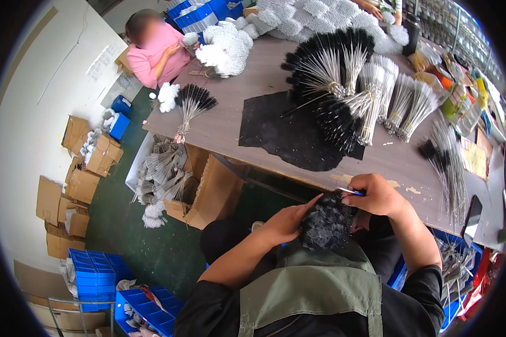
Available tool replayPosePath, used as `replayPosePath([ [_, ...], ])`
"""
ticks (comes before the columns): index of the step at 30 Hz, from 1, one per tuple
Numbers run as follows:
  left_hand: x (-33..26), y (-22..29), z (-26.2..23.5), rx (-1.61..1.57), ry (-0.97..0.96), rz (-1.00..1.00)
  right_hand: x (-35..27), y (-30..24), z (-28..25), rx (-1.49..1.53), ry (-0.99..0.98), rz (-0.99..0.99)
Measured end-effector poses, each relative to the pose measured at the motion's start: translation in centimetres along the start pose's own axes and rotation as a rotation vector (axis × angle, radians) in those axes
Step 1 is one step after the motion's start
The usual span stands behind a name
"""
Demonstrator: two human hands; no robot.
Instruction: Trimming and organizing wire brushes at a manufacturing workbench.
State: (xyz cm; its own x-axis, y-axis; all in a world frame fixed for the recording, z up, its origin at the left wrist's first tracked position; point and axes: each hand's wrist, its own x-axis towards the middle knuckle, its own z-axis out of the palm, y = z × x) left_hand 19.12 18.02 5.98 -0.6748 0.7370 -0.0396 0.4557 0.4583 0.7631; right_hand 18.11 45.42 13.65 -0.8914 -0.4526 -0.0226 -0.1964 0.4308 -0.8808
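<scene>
Black brush bundle point(327, 222) gripped between curled left hand point(285, 223) and right hand point(376, 196), near table edge point(298, 182), cardboard box point(208, 194) left.

Brush bunch point(327, 224) sits in the lap btw left hand point(287, 222) & right hand point(376, 196), just before the table point(264, 78) edge. Mat point(287, 132) lies on table w/ brush bundles point(348, 84) behind it. Open box point(208, 194) under table, to the left.

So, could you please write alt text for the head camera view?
A person's left hand and right hand hold a bundle of black bristle brushes at the edge of a wooden table. More tied brush bundles lie on it; a seated person in pink works at the far end.
</scene>
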Motion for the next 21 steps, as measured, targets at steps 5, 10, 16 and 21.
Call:
replayPosePath([
  [5,-0.1,1.2,-0.5,-0.177,-0.045,0.079,0.0,-0.4,-0.6,0.128,0.026,0.067],
  [10,-0.4,0.1,0.0,-0.158,-0.019,0.154,-0.3,-2.1,0.1,-0.355,0.286,-0.231],
  [16,-0.2,0.6,0.0,-0.190,0.006,0.173,-0.2,-1.1,1.5,-0.568,0.393,-0.278],
  [21,-0.4,1.1,0.0,-0.250,0.058,0.133,-0.2,-0.8,2.5,-0.651,0.481,-0.220],
])
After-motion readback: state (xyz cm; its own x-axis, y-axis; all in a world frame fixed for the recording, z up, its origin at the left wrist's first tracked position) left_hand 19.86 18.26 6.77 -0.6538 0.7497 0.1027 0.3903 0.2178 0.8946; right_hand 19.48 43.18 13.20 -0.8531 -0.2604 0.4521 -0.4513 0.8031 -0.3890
